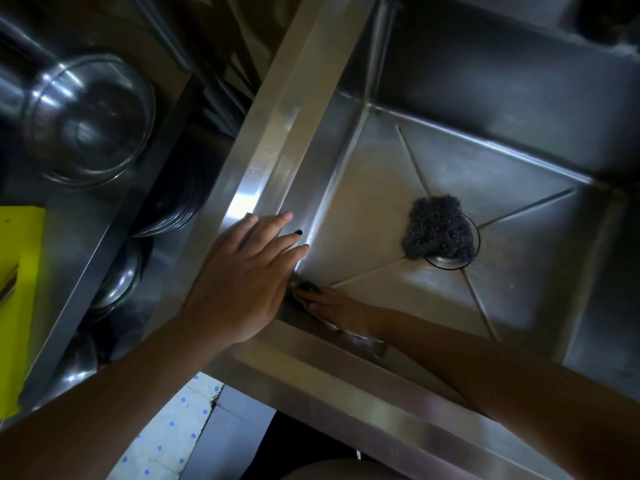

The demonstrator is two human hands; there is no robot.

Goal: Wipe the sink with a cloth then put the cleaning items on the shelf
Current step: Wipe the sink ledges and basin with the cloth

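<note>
A: Step in hand? Looks like wiping the sink (pixel 485 161), near-left corner of the basin floor.

B: Yes. Right hand (pixel 332 308) is down in that corner, pressing something small and dark, probably the cloth (pixel 306 289). Mostly hidden under the left hand (pixel 242 271), so I can't be sure it's cloth.

A: Right fingers?

B: Laid fairly flat and close together on the basin floor, pushing down on the wad. Not a pinch as far as I can tell; the tips are hidden.

A: Left?

B: Left hand holds nothing. Palm on the sink's rim, fingers (pixel 277 233) slightly spread, tips reaching over onto the inner wall. Bracing, I'd say.

A: How to do it well?

B: My guess: keep the cloth flat, push it right into the seam where wall meets floor, then pull along the creases toward the drain (pixel 476 237). Keep the left hand on the rim for support.

A: Anything in the way?

B: Steel scourer (pixel 438 230) sits on the drain, partly covering it, well apart from the hands. It needs lifting before the middle gets wiped, and it likely goes to the shelf later.

A: Shelf?

B: Can't tell which. Steel bowls (pixel 90 116) and a yellow board (pixel 20 292) sit left of the sink.
</note>
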